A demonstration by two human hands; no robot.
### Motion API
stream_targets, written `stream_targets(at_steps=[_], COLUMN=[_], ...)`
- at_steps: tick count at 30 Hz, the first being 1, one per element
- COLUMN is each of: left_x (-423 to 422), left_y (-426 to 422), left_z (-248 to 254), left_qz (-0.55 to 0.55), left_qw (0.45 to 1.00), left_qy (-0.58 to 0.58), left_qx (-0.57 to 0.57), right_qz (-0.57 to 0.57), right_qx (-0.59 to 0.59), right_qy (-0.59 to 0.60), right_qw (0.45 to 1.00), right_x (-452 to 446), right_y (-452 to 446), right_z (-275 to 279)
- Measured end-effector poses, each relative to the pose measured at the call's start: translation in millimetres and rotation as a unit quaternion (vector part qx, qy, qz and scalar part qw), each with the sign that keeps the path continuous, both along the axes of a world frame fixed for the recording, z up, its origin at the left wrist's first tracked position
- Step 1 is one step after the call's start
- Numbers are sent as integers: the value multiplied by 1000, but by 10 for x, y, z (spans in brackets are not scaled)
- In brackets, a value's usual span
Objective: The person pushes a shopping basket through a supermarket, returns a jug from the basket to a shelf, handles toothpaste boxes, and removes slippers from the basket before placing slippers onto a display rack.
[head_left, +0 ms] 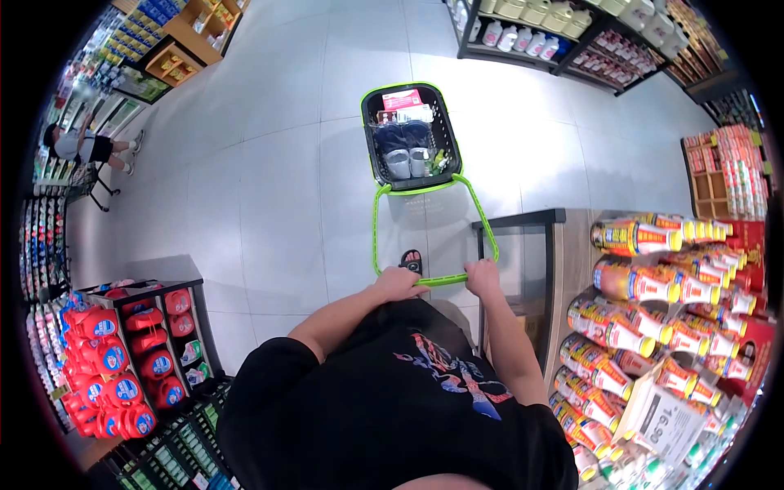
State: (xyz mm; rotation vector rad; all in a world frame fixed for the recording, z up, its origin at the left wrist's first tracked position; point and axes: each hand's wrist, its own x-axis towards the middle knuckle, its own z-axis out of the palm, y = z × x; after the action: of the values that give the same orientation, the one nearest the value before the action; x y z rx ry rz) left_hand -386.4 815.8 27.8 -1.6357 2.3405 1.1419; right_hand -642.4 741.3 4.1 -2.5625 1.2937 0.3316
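Note:
A black shopping basket point(454, 135) with a bright green rim stands on the floor in front of me. Its long green handle point(376, 224) reaches back to my body. My left hand point(398, 282) is closed round the left end of the handle's crossbar, and my right hand point(483, 276) grips the right corner. Inside the basket lie a pair of grey and dark blue slippers point(398, 162), a pink and white package point(401, 100) and a small green item point(440, 160) that I cannot make out. My sandalled foot point(412, 260) shows beneath the handle.
Red bottles point(110, 355) fill a display at the left. Close on my right, yellow-capped cans point(625, 280) stand stacked beside a price sign point(668, 420). Shelves of white bottles point(523, 39) stand ahead right. Another person point(77, 145) is beside a cart point(101, 188) at far left.

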Motion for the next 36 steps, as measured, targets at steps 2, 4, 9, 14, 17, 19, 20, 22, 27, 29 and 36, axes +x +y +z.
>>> stream_targets(at_steps=[2, 4, 9, 14, 17, 19, 20, 22, 27, 29, 36], left_x=[86, 157, 385, 729, 945, 1166, 1241, 1315, 1742, 1911, 2688], left_y=[-229, -513, -1042, -1609, -2000, -2429, -2628, -2954, -3749, -4034, -5318], left_z=[-30, 93, -42, 3, -84, 25, 49, 46, 12, -109, -60], left_qz=[41, 97, 162, 262, 294, 314, 305, 307, 278, 263, 209], left_qw=[999, 995, 983, 959, 946, 938, 942, 943, 955, 960, 976], left_qy=[-2, -14, -73, -89, -118, -131, -131, -120, -100, -90, -12], left_qx=[-24, -12, -52, -54, -64, -66, -56, -40, -2, 29, 56], right_qz=[10, 16, 71, 137, 186, 198, 203, 195, 187, 182, 128], right_qx=[-26, -3, 42, 130, 160, 153, 158, 144, 137, 138, 113], right_qy=[-26, 15, 41, 15, -30, -21, -6, -15, -22, -19, 9], right_qw=[999, 1000, 996, 982, 969, 968, 966, 970, 972, 973, 985], right_x=[132, 280, 677, 1184, 1494, 1695, 1761, 1848, 2211, 2331, 3012], right_y=[-332, -708, -1476, -2177, -2757, -3213, -3383, -3682, -4466, -4744, -5939], right_z=[3, 20, -31, -185, -37, 101, 150, 143, 122, 78, 227])
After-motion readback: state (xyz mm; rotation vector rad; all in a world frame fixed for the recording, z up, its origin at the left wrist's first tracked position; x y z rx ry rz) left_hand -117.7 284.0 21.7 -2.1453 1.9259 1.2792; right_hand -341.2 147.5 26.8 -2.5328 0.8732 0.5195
